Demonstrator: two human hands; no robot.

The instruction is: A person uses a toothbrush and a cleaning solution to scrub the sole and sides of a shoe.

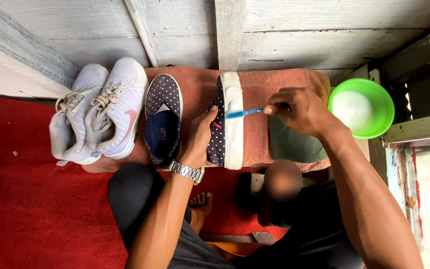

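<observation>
My left hand grips a navy polka-dot slip-on shoe, turned on its side with its white sole facing right. My right hand holds a blue toothbrush; its bristle end rests on the white sole edge. The matching polka-dot shoe lies upright just to the left. All of this sits on a reddish-brown towel. A metal watch is on my left wrist.
A pair of white lace-up sneakers lies at the towel's left end. A green bowl with white foamy liquid stands at right. Red carpet covers the floor; a white plank wall is behind. My bare foot shows below.
</observation>
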